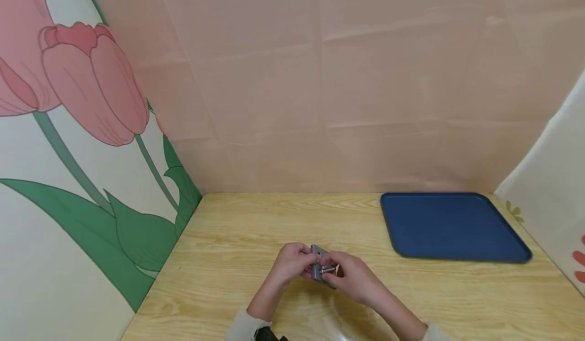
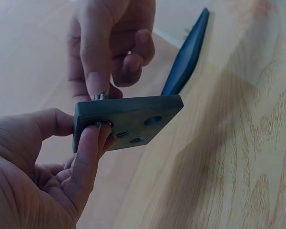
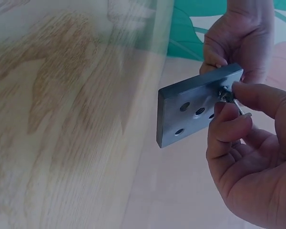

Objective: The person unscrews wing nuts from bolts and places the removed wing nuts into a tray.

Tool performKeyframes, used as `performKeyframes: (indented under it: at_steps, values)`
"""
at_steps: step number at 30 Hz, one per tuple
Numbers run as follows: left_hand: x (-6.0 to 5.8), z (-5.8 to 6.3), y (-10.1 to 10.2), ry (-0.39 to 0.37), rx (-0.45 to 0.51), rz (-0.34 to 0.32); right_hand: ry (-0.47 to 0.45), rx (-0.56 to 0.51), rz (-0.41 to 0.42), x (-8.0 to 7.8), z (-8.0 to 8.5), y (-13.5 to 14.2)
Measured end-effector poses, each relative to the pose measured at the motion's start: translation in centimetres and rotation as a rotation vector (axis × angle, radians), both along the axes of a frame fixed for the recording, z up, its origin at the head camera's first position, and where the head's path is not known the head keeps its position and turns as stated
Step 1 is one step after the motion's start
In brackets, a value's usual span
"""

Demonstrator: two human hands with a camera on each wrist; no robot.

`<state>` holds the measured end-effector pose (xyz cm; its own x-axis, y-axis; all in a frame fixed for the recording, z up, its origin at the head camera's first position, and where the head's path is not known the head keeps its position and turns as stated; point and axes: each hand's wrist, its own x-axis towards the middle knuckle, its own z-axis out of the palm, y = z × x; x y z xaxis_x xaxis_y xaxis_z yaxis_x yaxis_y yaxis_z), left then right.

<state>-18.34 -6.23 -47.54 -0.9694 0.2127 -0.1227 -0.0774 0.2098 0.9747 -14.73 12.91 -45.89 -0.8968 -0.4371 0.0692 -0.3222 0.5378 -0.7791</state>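
A small grey metal plate (image 3: 170, 129) with several round holes is held up over the table, tilted. My left hand (image 1: 292, 260) grips it at one end, thumb on the edge and fingertips against the underside beside a hole, as the left wrist view shows. My right hand (image 1: 354, 277) pinches a small metal screw (image 3: 224, 94) right at a corner hole on the plate's other face. A threaded shaft shows between those fingers in the right wrist view. How far the screw sits in the hole is hidden by the fingertips.
A dark blue tray (image 1: 457, 229) lies at the back right of the wooden table (image 1: 237, 234). A pinkish cloth backdrop (image 1: 347, 102) hangs behind the table, and a tulip-printed panel (image 1: 96, 92) stands along the left side.
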Motion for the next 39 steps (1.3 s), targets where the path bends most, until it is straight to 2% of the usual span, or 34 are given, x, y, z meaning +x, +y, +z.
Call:
performKeyframes:
  at_steps: [10, 17, 19, 24, 26, 39]
  values:
    - [0.05, 0.08, -0.24, -0.007, 0.007, 0.005, 0.086, -0.009, 0.024, -0.02, -0.26, -0.27]
    - [0.19, 0.24, -0.20, -0.013, 0.019, 0.006, 0.142, -0.045, -0.002, 0.11, -0.26, -0.38]
    - [0.24, 0.33, -0.21, -0.013, 0.013, 0.007, 0.131, -0.047, -0.046, 0.08, -0.17, -0.54]
    - [0.24, 0.42, -0.26, -0.007, -0.010, 0.005, 0.040, 0.004, -0.187, -0.02, 0.07, -0.84]
    - [0.22, 0.38, -0.24, -0.006, -0.015, 0.004, 0.018, 0.028, -0.208, -0.04, 0.09, -0.85]
    - [0.23, 0.35, -0.17, -0.014, -0.019, 0.007, -0.028, 0.040, -0.126, 0.11, 0.13, -0.53]
